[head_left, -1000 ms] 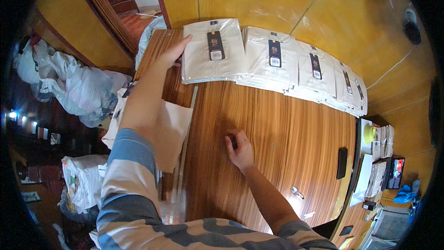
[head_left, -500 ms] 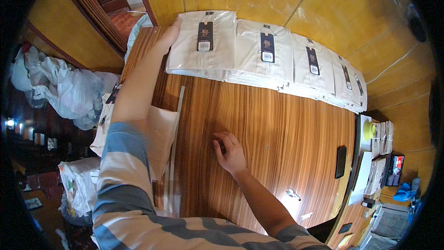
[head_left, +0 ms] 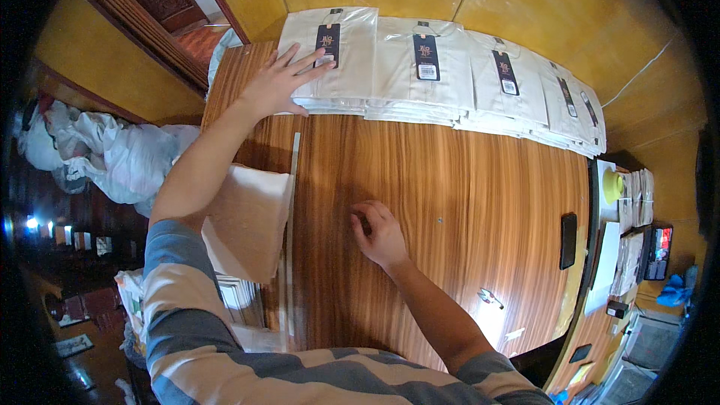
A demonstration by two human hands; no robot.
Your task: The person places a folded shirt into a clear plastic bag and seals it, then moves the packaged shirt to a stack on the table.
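My left hand lies flat with fingers spread on the leftmost of several packaged white shirts, which sit in clear bags with dark tags in an overlapping row along the far edge of the wooden table. My right hand rests on the bare tabletop near its middle, fingers curled loosely, holding nothing that I can see. Both arms wear grey-and-white striped sleeves.
A black phone lies on the table at the right, a small metal object nearer the front. A pale cardboard sheet hangs off the left edge. White bags lie on the floor at left. Papers and a yellow object sit far right.
My left hand has slid further onto the leftmost shirt pack, fingers spreading over it. The right hand has stayed on the tabletop. The view has shifted slightly.
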